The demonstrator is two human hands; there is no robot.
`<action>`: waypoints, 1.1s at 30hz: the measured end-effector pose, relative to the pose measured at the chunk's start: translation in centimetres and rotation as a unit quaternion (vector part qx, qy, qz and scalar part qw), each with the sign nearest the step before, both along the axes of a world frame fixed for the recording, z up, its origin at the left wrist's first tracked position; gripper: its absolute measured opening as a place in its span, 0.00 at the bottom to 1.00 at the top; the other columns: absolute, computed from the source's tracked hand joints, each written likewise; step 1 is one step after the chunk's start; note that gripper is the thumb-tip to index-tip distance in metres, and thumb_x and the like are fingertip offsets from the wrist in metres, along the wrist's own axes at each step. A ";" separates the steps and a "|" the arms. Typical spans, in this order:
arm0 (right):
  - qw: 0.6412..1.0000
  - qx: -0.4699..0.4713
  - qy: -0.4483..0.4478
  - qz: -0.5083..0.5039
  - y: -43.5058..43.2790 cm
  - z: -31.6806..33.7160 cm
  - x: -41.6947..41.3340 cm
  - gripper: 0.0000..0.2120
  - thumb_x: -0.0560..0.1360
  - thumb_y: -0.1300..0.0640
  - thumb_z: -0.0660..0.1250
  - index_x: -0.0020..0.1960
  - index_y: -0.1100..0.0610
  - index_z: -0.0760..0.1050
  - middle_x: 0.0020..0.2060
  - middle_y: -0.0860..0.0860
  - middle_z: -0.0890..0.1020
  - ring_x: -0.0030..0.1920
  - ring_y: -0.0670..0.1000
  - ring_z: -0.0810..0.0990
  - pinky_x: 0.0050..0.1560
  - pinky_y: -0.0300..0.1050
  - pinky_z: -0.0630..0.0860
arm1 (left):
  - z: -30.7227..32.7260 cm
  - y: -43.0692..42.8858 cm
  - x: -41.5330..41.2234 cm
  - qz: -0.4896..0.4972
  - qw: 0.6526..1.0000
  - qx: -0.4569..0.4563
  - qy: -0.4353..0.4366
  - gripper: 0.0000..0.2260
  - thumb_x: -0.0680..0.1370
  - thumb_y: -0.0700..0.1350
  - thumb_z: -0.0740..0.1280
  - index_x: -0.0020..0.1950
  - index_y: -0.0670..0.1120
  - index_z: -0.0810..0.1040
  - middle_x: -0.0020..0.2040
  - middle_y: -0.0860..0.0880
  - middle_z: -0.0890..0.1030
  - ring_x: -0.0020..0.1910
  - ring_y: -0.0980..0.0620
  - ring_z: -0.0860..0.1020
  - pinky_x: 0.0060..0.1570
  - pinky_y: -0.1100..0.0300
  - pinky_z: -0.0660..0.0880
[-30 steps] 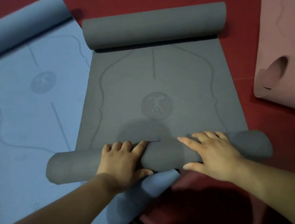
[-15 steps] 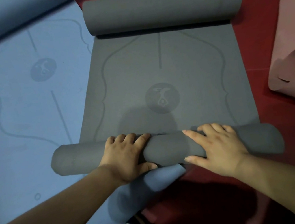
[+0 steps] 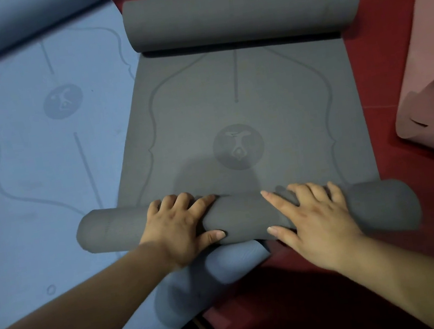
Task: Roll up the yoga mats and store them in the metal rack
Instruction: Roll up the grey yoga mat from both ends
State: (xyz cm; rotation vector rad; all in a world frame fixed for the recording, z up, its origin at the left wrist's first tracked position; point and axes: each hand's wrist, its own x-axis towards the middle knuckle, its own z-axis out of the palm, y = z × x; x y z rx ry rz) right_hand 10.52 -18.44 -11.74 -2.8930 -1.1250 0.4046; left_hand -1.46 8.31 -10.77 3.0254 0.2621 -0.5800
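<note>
So the dark grey foam yoga mat (image 3: 246, 121) lies on the red floor (image 3: 423, 191), near end rolled. Left grip (image 3: 179, 225) curls over the roll, right grip (image 3: 317, 214) presses flat, fingers spread. Both sit near the middle, probably so it winds tight and even.

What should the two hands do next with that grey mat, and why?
Probably push the near roll forward another part-turn. The left hand grips it and the right hand presses on top of it, yet a long stretch of the grey mat lies flat ahead, up to the far roll at its other end.
</note>
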 end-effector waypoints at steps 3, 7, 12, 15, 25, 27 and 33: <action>1.000 -0.005 0.011 -0.005 0.1 -0.2 -0.4 0.33 0.74 0.27 0.52 0.76 0.37 0.64 0.64 0.53 0.77 0.64 0.57 0.75 0.67 0.66 0.65 | 0.1 0.3 0.5 -0.003 1.000 -0.001 0.015 0.39 0.70 0.81 0.42 0.78 0.65 0.56 0.64 0.54 0.71 0.65 0.46 0.70 0.66 0.46 0.64; 0.999 -0.029 0.038 -0.005 0.4 -0.3 0.8 0.34 0.75 0.26 0.47 0.77 0.36 0.62 0.65 0.52 0.77 0.65 0.56 0.74 0.67 0.62 0.65 | 0.3 0.2 1.0 -0.002 1.000 0.006 0.021 0.39 0.71 0.80 0.42 0.79 0.64 0.55 0.68 0.50 0.70 0.67 0.44 0.69 0.69 0.41 0.62; 0.997 -0.045 0.063 0.010 1.0 0.1 2.3 0.38 0.71 0.24 0.36 0.79 0.33 0.47 0.72 0.46 0.69 0.72 0.52 0.67 0.71 0.56 0.60 | -0.4 -0.7 -0.4 0.019 0.999 0.020 -0.025 0.37 0.75 0.78 0.44 0.78 0.61 0.61 0.67 0.45 0.74 0.68 0.40 0.72 0.70 0.36 0.63; 0.994 -0.062 0.090 0.007 1.3 0.6 2.8 0.38 0.71 0.24 0.35 0.79 0.34 0.42 0.74 0.46 0.65 0.74 0.52 0.63 0.74 0.59 0.56 | -0.1 -0.3 0.0 0.039 0.999 -0.002 -0.002 0.36 0.73 0.78 0.41 0.78 0.65 0.55 0.72 0.50 0.70 0.72 0.44 0.66 0.74 0.39 0.56; 0.996 -0.073 0.050 0.001 1.1 0.3 1.6 0.38 0.73 0.23 0.43 0.80 0.34 0.42 0.76 0.51 0.64 0.75 0.57 0.61 0.73 0.69 0.52 | 0.5 0.8 2.1 0.030 0.998 -0.011 0.048 0.39 0.70 0.77 0.36 0.79 0.65 0.51 0.72 0.53 0.67 0.72 0.47 0.64 0.73 0.45 0.56; 0.996 -0.074 0.055 0.008 1.3 0.4 2.1 0.37 0.74 0.23 0.44 0.79 0.35 0.40 0.77 0.51 0.62 0.75 0.57 0.60 0.73 0.68 0.51 | 0.3 0.5 1.8 0.036 0.999 0.006 0.037 0.39 0.71 0.77 0.37 0.80 0.64 0.51 0.73 0.50 0.67 0.73 0.45 0.63 0.74 0.41 0.56; 0.992 -0.082 0.098 0.013 2.0 1.1 3.8 0.37 0.75 0.24 0.46 0.79 0.35 0.40 0.76 0.50 0.62 0.75 0.56 0.60 0.72 0.65 0.53 | -0.6 0.2 0.1 0.025 1.000 0.015 0.002 0.35 0.76 0.74 0.42 0.81 0.62 0.53 0.75 0.45 0.68 0.75 0.40 0.64 0.75 0.35 0.56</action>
